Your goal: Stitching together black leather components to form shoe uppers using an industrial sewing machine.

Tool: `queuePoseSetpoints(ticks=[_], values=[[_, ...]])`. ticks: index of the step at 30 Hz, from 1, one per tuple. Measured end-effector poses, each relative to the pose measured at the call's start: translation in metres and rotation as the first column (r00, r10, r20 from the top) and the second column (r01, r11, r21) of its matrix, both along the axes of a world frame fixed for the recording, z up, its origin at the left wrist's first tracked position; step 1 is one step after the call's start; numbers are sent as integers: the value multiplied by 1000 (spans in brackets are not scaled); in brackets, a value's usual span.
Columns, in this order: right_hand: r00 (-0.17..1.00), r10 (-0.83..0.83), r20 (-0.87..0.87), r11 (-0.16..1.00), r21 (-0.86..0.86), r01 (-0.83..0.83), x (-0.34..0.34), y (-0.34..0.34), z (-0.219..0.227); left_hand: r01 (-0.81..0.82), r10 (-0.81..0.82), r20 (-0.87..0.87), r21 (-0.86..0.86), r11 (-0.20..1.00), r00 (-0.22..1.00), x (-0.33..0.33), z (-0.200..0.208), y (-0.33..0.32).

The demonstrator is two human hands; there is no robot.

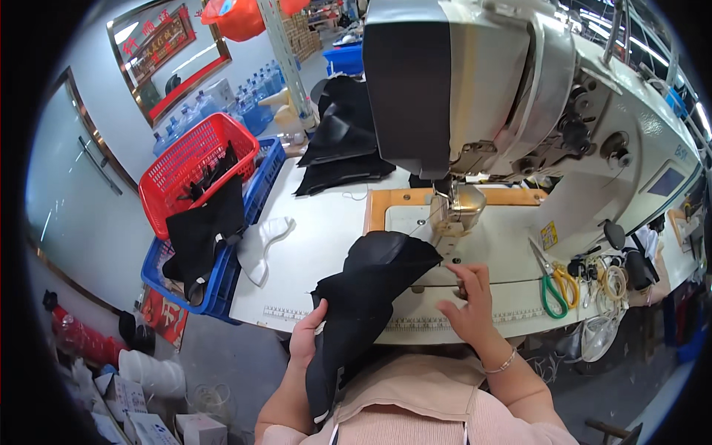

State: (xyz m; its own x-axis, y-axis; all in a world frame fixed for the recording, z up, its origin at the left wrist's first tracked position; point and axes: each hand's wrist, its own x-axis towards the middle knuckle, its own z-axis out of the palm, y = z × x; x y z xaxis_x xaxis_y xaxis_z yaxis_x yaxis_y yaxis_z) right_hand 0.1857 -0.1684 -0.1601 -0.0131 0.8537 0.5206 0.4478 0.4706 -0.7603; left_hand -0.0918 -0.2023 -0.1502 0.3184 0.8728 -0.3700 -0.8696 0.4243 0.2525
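Note:
A black piece of leather-like material (356,297) hangs from the sewing machine bed over the table's front edge towards my lap. My left hand (302,337) grips its left edge, thumb on top and the other fingers hidden underneath. My right hand (471,302) is just right of the piece's pointed corner, thumb and index finger apart, with nothing visible between them. Behind the piece stands the large white sewing machine (489,81), its needle and presser foot area (449,215) just beyond the material. A pale thread runs near the needle.
Stacked black pieces (341,133) lie at the back left of the table. A white shaped piece (263,245) lies beside a red basket (174,163) and blue crate (215,289). Green-handled scissors (550,293) and yellow-handled scissors (567,285) lie right, near rolls of tape (614,282).

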Motion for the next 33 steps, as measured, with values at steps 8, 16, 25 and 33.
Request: queuePoseSetpoints(ticks=[8,16,25,33], values=[[989,139,-55,987,95,-133,-20,24,21,-11,12,42,-30,999,999,3,-2,-8],[977,211,-32,964,-160,-213,-1,25,36,183,3,-715,183,966,700,-23,29,36],[981,192,15,966,-181,-186,3,25,51,943,574,-799,28,331,-177,16,117,91],[998,-48,49,999,-14,49,-4,12,49,913,-250,-968,-67,402,39,49,72,113]])
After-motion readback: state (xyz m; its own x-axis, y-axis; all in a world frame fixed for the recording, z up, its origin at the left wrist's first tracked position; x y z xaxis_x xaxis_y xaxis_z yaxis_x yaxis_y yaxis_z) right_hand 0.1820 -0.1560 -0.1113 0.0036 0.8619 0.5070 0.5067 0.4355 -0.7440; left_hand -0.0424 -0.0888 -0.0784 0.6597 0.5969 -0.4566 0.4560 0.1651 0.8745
